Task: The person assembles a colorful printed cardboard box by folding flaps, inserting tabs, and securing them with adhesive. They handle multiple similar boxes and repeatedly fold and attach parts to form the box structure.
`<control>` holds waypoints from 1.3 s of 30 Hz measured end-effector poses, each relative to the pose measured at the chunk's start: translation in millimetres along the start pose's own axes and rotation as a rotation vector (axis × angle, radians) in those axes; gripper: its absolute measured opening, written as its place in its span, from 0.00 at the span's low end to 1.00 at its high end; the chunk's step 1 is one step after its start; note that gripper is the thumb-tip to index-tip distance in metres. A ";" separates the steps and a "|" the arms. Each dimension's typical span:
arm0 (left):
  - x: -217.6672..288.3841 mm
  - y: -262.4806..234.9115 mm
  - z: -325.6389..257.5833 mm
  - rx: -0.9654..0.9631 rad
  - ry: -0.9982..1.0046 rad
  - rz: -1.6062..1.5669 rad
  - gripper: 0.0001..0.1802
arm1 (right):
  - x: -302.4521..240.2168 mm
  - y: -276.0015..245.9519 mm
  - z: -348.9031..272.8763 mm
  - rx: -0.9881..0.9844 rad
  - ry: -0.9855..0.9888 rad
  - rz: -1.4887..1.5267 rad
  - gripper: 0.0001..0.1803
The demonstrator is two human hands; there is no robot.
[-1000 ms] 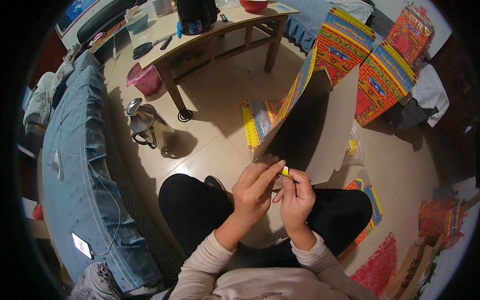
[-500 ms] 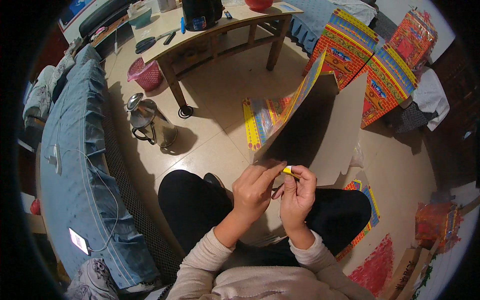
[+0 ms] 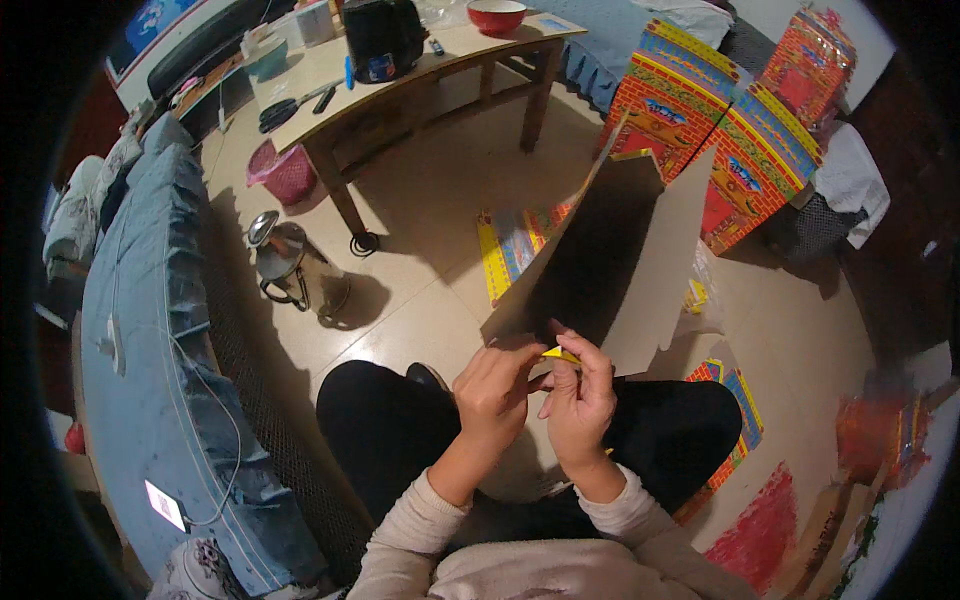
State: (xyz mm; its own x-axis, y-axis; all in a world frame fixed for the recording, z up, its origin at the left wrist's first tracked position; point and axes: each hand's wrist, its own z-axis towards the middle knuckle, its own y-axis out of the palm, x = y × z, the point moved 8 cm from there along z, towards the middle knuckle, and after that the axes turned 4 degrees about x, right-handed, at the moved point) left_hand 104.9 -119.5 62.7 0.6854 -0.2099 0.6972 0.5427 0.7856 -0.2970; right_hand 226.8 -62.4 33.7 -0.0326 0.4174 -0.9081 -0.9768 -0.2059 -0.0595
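Observation:
A large folded cardboard sheet (image 3: 672, 255) stands open before me between my knees, its plain grey-brown inner faces showing and its middle in deep shadow. At its near edge my left hand (image 3: 492, 392) is closed with the fingers on the lower left corner. Close beside it my right hand (image 3: 580, 400) pinches a small yellow flap (image 3: 560, 354) of the board between thumb and fingers. The fingertips of both hands almost meet there. Part of the near edge is hidden behind the fingers.
Printed brick-pattern cardboard houses (image 3: 752, 165) stand at the far right. Flat printed sheets (image 3: 505, 250) lie on the floor. A metal thermos jug (image 3: 300, 270) and pink basket (image 3: 283, 174) stand left, near a wooden table (image 3: 440, 75). A blue-covered sofa (image 3: 140, 300) runs along the left.
Both hands have shifted slightly left and down in the picture with the cardboard. The board has turned, so the printed outer side of its left panel shows less. The whole view has shifted a little.

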 end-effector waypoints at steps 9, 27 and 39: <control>-8.0 6.9 -5.2 -0.026 -0.093 -0.101 0.13 | 0.1 -1.0 0.2 0.078 -0.037 0.029 0.11; -1.6 10.1 -7.5 0.005 -0.092 -0.234 0.14 | -8.0 -9.0 -0.7 0.090 -0.291 -0.197 0.11; -6.2 11.0 -3.2 -0.002 -0.068 -0.214 0.14 | -15.2 -21.4 -3.8 -0.004 -0.402 -0.337 0.20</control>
State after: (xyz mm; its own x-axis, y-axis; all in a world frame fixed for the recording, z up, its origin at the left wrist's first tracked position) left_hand 108.2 -111.4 53.0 0.5206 -0.3318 0.7867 0.6731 0.7264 -0.1391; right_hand 249.0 -67.8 47.2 0.2038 0.7678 -0.6074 -0.9463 -0.0044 -0.3231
